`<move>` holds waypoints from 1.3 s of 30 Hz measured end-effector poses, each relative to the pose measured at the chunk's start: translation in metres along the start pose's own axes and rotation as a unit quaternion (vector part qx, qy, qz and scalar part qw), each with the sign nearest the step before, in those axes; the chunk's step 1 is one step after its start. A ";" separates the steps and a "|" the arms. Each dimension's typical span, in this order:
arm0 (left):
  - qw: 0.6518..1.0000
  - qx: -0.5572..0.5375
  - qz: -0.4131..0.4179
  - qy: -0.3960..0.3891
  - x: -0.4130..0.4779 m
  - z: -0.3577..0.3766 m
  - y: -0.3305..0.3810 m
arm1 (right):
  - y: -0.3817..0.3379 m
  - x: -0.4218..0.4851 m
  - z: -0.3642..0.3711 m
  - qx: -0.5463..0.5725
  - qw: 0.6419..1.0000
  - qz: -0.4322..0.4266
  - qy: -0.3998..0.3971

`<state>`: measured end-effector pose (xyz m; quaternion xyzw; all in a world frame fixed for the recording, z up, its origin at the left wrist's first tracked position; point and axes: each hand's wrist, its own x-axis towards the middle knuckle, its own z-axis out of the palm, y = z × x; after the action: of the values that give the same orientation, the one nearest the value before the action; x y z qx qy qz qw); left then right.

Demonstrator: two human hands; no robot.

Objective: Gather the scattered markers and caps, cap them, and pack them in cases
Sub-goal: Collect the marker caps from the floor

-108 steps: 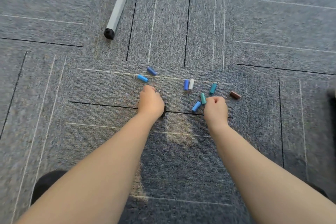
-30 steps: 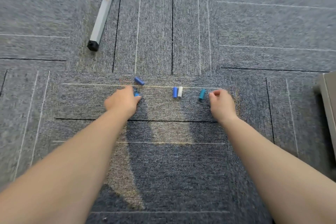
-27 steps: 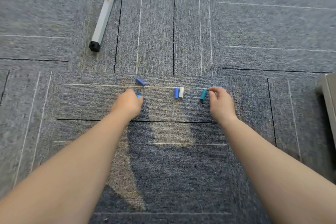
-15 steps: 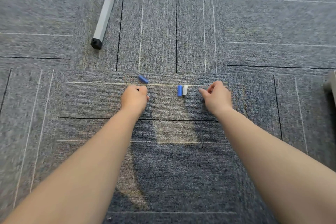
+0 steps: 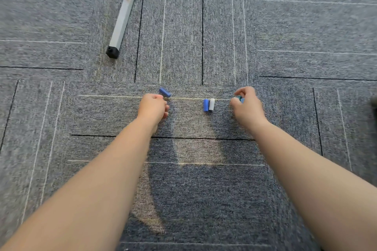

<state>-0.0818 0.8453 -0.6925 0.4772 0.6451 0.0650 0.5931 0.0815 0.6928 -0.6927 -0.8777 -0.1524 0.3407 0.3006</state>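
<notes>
Grey carpet floor (image 5: pixel 204 199) carries everything; metal leg (image 5: pixel 120 20) stands beyond, to the left. Step: gathering caps; no markers or cases in view. Left hand (image 5: pixel 154 106) is curled, can't tell if it grips anything; lone cap (image 5: pixel 164 92) lies just past it. Right hand (image 5: pixel 247 107) pinches teal cap (image 5: pixel 238 98). Blue cap (image 5: pixel 206 105) and white cap (image 5: pixel 212 104) lie touching between the hands. Next, probably: pick these three without dropping the held one.

Grey carpet (image 5: pixel 204 189): blue cap (image 5: pixel 206 105) beside white cap (image 5: pixel 212 104) (touching), indigo cap (image 5: pixel 164 92) apart, metal leg (image 5: pixel 120 26).
</notes>
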 end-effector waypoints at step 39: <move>0.937 0.323 0.131 -0.023 -0.015 0.053 -0.006 | 0.001 -0.013 0.023 0.137 0.990 0.005 0.019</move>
<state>-0.0434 0.8062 -0.7005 0.7246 0.5496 -0.0807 0.4078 0.0558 0.6955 -0.7004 -0.8353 -0.0942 0.3434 0.4190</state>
